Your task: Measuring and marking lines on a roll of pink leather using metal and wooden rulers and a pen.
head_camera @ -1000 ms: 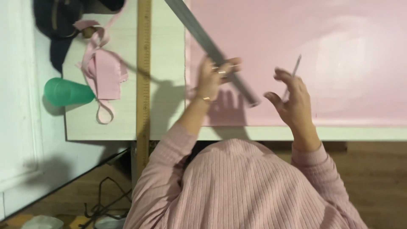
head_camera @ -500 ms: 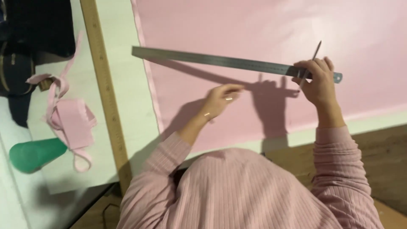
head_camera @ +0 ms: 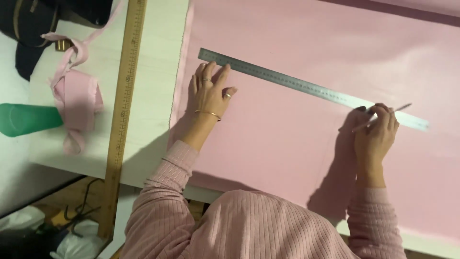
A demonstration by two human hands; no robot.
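Note:
A long steel ruler [head_camera: 297,85] lies at a slant across pink fabric [head_camera: 297,153] spread over a white table [head_camera: 153,72]. My left hand [head_camera: 209,91] rests flat on the fabric with its fingertips against the ruler's left end; it wears rings and a thin bangle. My right hand [head_camera: 376,129] sits at the ruler's right end, fingers closed around a thin pencil-like marker [head_camera: 382,118] whose tip points toward the ruler's edge. Both sleeves are ribbed pink knit.
A long wooden yardstick [head_camera: 122,110] lies down the table's left side. Left of it are a pink fabric strip [head_camera: 79,98], a green cone-shaped object [head_camera: 26,120] and dark cloth [head_camera: 28,29]. Bags and cables lie on the floor [head_camera: 72,230] below.
The ruler went from raised in my left hand to lying flat on the fabric. My left hand moved up to its left end; my right hand stays at the right end with the marker.

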